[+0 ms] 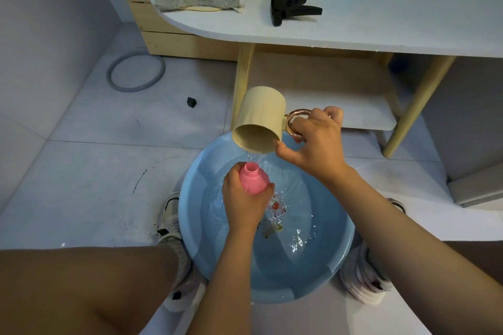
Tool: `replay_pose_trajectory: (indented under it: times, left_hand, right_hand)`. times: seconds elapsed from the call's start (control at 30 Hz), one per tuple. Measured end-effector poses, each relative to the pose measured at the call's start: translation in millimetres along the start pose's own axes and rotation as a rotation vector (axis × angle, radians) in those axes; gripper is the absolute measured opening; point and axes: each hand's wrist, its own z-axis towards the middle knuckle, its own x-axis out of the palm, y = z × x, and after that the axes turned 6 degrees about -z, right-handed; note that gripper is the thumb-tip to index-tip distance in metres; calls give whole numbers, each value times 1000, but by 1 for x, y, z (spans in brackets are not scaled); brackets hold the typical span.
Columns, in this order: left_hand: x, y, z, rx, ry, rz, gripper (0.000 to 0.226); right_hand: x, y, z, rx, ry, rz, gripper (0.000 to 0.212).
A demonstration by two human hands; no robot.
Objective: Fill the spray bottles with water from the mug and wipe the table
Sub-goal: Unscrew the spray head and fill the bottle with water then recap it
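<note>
Over the blue basin (190, 226), the left hand (243, 198) grips the uncapped pink spray bottle (254, 178). At its one o'clock, the right hand (315, 141) holds the tilted beige mug (261, 119) by its handle, water trickling down.

Left hand (243, 200) curled in a grip; right hand (317, 141) hooked, thumb out.

A round blue plastic basin (337, 261) sits on the grey tiled floor (89, 171), where a grey rubber ring (135, 71) and a small black cap (191, 102) lie apart.
</note>
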Motion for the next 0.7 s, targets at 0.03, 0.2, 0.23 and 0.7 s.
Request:
replay_pose_trajectory:
  times: [0.03, 0.2, 0.23, 0.7]
  left_hand:
    - [0, 1, 0, 1, -3, 4, 65]
    - [1, 1, 0, -4, 5, 14, 67]
    - [1, 1, 0, -7, 5, 18, 68]
    - [1, 4, 1, -36, -22, 13, 66]
  right_hand:
    - [1, 0, 0, -4, -3, 2, 43]
    - [4, -2, -3, -74, -12, 1, 41]
    - [5, -1, -4, -87, -17, 4, 41]
    - [14, -9, -15, 52, 64, 2, 42]
